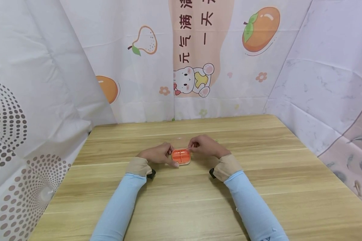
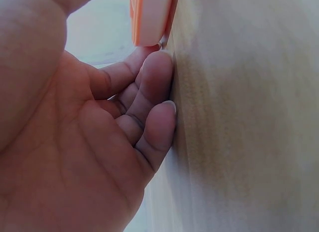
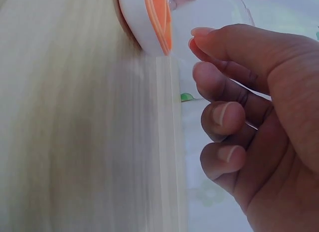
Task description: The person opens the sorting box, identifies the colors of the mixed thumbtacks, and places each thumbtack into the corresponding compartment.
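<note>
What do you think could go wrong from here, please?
The clear lid is open behind the orange box, so the right hand, close to the lid's edge, might bend it too far. The left hand holds the box at one side, so a pull on the lid could twist the box on the table.

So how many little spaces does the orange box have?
4. The orange box has a far-left space, far-right space, near-left space and near-right space. The left hand is beside it, but all four show.
</note>
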Demonstrator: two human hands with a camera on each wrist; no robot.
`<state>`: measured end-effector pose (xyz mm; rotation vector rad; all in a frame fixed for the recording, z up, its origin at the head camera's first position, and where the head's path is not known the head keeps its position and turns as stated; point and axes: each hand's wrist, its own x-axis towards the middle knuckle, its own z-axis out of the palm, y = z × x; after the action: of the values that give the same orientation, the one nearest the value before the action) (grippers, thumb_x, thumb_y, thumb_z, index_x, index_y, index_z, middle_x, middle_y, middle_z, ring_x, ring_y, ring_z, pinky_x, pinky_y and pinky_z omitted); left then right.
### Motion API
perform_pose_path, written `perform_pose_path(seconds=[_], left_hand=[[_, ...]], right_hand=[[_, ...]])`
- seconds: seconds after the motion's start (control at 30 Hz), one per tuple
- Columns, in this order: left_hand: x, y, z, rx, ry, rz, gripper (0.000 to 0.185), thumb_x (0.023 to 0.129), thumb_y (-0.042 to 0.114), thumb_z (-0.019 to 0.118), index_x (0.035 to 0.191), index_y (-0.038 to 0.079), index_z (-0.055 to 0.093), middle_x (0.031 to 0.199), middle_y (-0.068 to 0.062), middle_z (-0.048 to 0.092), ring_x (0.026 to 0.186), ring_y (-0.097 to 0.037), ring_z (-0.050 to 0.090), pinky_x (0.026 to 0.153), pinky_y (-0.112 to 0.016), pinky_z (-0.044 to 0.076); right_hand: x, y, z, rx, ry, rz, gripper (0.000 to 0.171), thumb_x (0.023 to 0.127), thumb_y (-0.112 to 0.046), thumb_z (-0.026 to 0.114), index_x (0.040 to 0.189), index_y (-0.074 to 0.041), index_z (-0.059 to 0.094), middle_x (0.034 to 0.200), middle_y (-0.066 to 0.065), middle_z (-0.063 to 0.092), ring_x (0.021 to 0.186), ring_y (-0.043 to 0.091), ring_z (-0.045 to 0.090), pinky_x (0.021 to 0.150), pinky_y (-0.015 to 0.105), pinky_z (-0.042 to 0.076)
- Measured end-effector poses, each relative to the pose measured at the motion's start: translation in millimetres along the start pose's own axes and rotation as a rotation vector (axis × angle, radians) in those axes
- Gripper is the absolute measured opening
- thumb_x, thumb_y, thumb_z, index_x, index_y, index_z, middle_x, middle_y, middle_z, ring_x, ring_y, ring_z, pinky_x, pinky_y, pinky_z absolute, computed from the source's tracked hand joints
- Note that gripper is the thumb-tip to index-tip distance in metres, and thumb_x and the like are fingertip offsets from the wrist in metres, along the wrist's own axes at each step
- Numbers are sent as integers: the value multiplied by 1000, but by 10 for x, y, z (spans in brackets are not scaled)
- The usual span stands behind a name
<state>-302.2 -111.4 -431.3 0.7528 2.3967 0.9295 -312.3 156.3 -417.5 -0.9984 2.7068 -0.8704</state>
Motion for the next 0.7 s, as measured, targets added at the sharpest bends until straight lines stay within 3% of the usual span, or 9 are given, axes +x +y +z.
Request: perform_pose_path(seconds=[0.27,0.7], left_hand=[[-1,-3,-2,4,-2,0,63,82,38,89,119,4,51,105,-10,52,89,-19,47,77,-31,43],[-23,13,-1,-1,-4,5,61,82,36,89,116,3,50,104,-9,50,88,-19,46,77,-31,42]], right_hand=[[-68,114,-93,-17,34,4,5,98,-16,73,94,-14,76,78,-6,65,71,11,55,65,29,47],[-163,262,-193,8,63,95,8,99,-16,71,98,-10,76,81,-3,66,71,14,54,67,32,46]])
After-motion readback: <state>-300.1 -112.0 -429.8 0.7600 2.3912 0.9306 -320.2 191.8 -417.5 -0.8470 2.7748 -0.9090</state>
